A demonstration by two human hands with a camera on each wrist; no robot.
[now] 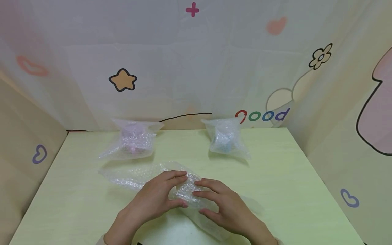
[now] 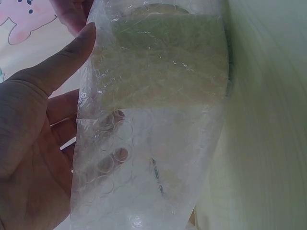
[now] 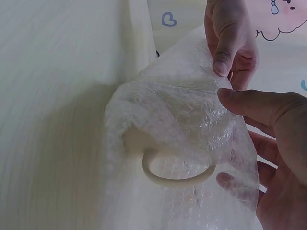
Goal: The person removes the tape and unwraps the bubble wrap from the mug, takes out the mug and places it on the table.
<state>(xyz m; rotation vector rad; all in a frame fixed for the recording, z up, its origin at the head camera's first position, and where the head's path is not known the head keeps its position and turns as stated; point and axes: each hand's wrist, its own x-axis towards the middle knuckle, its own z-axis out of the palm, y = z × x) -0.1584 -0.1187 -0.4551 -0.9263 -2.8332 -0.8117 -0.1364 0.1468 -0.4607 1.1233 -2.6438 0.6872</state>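
Observation:
A mug [image 2: 163,62] stands on the table with bubble wrap [image 1: 188,192] around and over it. Green and beige bands show through the wrap in the left wrist view, and its pale handle [image 3: 180,182] shows in the right wrist view. My left hand [image 1: 156,195] holds the wrap at the mug's left side, its thumb on the near face and the fingers beyond. From the right, my right hand [image 1: 225,204] holds the wrap in the same way, with some fingertips seen through it. Loose wrap spreads out to the left and toward the front right.
At the back left of the table [image 1: 291,190] sits a pinkish bundle [image 1: 134,139] in bubble wrap. Another wrapped bundle, whitish and blue [image 1: 226,136], sits at the back right. Printed curtains [image 1: 153,61] enclose the table at the back and both sides.

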